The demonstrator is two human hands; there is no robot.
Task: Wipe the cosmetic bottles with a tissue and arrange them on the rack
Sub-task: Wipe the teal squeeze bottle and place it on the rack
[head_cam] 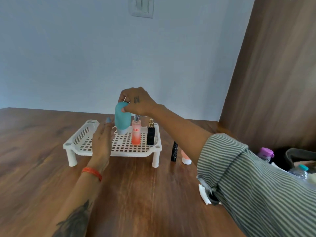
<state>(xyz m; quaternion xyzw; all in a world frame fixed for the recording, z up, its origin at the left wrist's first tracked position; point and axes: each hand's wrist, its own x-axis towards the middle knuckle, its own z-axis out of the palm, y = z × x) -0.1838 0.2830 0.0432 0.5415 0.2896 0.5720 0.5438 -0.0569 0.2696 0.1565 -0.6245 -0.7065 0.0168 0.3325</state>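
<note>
Nearest, a white tissue [204,195] lies on the wooden table [136,194], partly under the striped sleeve [256,177]. Further in, the left hand [102,142] hovers at the white rack [119,149], fingers straight and relaxed, holding nothing. The right hand [136,101] pinches the top of a teal bottle [122,119], lowering it cap-down onto the rack's back row. Done: pink spray bottle [136,134] and black perfume bottle [151,134] stand upright on the rack. Left, apparently: a black tube [174,150] and peach bottle [185,157] just right of the rack. Behind, pale blue wall [85,57] with a switch plate [142,6].
</note>
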